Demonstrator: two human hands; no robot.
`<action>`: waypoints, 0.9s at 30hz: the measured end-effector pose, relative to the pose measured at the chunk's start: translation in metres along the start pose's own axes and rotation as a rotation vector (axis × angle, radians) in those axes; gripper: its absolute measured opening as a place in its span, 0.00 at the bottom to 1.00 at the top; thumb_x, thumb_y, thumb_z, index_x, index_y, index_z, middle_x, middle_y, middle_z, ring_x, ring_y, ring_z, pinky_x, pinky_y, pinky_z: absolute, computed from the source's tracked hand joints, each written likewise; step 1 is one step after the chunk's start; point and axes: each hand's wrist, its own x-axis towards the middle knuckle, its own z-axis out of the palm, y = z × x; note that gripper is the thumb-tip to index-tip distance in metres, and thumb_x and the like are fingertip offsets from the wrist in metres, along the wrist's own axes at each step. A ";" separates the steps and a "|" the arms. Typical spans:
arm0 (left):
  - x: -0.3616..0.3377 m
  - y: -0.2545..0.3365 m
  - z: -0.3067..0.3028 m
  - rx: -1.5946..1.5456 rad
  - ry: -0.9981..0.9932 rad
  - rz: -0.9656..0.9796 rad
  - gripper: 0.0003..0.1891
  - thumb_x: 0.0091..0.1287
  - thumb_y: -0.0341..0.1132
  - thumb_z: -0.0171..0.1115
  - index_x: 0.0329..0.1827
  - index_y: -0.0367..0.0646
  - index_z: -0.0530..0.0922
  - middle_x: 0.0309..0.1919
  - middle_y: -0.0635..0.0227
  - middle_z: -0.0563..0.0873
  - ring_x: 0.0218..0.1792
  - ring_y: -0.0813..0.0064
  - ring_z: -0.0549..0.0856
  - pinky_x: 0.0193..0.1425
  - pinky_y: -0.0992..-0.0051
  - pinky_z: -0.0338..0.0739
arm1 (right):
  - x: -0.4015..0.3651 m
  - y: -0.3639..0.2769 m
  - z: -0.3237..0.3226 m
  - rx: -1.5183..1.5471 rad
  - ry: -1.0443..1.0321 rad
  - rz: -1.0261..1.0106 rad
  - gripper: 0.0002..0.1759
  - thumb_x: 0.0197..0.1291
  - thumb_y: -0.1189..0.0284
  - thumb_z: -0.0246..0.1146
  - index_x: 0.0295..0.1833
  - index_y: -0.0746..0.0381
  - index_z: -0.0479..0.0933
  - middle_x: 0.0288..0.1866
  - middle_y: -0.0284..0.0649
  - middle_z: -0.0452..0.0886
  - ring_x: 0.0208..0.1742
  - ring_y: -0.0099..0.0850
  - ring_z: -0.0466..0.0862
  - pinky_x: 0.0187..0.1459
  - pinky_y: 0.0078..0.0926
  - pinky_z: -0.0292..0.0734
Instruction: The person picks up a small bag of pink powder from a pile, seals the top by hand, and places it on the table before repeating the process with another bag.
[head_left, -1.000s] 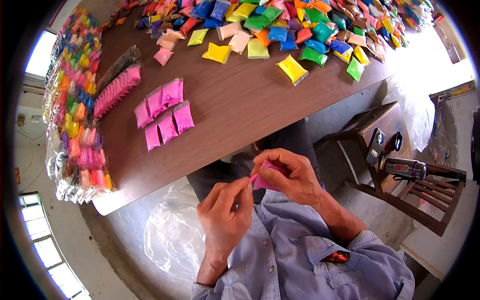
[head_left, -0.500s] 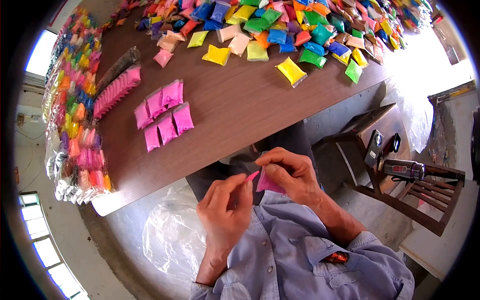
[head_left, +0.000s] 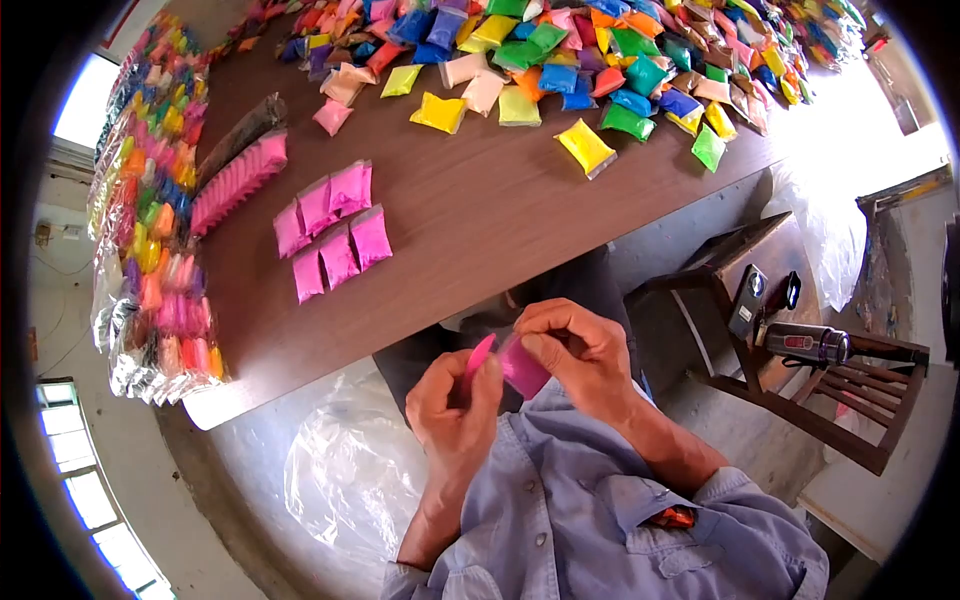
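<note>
Above my lap, my left hand [head_left: 455, 405] pinches a small pink piece [head_left: 481, 352] between thumb and fingers. My right hand [head_left: 578, 355] grips a pink packet [head_left: 523, 368] by its upper edge, close beside the left fingertips. On the brown table [head_left: 440, 240], several filled pink packets [head_left: 340, 257] lie in two short rows. Further left, a slanted row of pink packets [head_left: 240, 185] stands packed together beside a dark strip of packets [head_left: 240, 138].
Many colourful packets [head_left: 560, 78] are heaped along the table's far side, and wrapped bundles [head_left: 160, 240] line its left end. Clear plastic [head_left: 345, 470] lies below the near edge. A wooden chair [head_left: 850, 400] at right bears a flask [head_left: 805, 343] and a phone-like device [head_left: 747, 300].
My left hand has moved slightly right and up, and the pink piece in it now points more upward. More of the pink packet shows at my right hand.
</note>
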 end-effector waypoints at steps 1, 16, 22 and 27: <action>0.001 -0.001 0.001 0.006 0.032 0.028 0.08 0.74 0.33 0.73 0.45 0.35 0.88 0.29 0.80 0.83 0.29 0.90 0.74 0.31 0.82 0.64 | -0.001 0.000 0.000 -0.107 -0.040 -0.074 0.06 0.74 0.79 0.69 0.54 0.67 0.85 0.51 0.37 0.88 0.50 0.22 0.87 0.51 0.21 0.84; 0.007 0.003 -0.003 0.284 -0.026 0.267 0.04 0.74 0.26 0.69 0.40 0.37 0.83 0.30 0.58 0.84 0.27 0.61 0.84 0.31 0.69 0.76 | -0.003 -0.009 0.011 -0.108 -0.201 -0.132 0.03 0.75 0.79 0.67 0.50 0.68 0.83 0.52 0.39 0.84 0.44 0.24 0.84 0.45 0.21 0.79; 0.007 -0.001 0.000 0.319 -0.028 0.337 0.05 0.71 0.26 0.72 0.41 0.38 0.82 0.33 0.56 0.85 0.29 0.54 0.84 0.33 0.64 0.78 | -0.003 -0.002 0.009 0.054 -0.147 0.039 0.05 0.76 0.79 0.66 0.52 0.69 0.82 0.52 0.38 0.84 0.43 0.20 0.82 0.45 0.19 0.78; -0.002 0.004 0.005 0.322 -0.112 0.431 0.04 0.75 0.26 0.68 0.41 0.36 0.82 0.31 0.58 0.84 0.28 0.58 0.84 0.32 0.66 0.76 | -0.002 -0.003 0.009 0.195 -0.130 0.131 0.04 0.78 0.79 0.65 0.51 0.68 0.82 0.54 0.35 0.83 0.46 0.19 0.80 0.47 0.19 0.77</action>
